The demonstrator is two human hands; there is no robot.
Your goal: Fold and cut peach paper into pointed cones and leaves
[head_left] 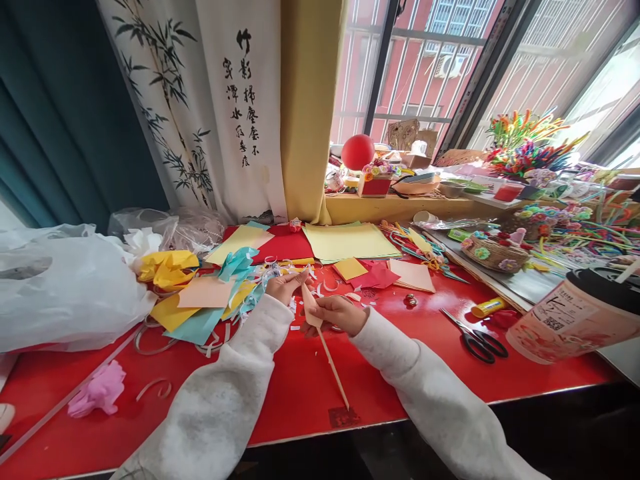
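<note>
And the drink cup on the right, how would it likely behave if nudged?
The cup would probably tip if pushed near the top, since it narrows toward its base. The black lid might slow a spill, though the straw suggests an opening. Its weight is hard to judge, as the contents are hidden.

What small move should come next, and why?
Probably pinch the far tip of the folded peach paper tighter with the left hand: it sits there while the right hand holds the near part, below which a thin, pale stick extends.
</note>
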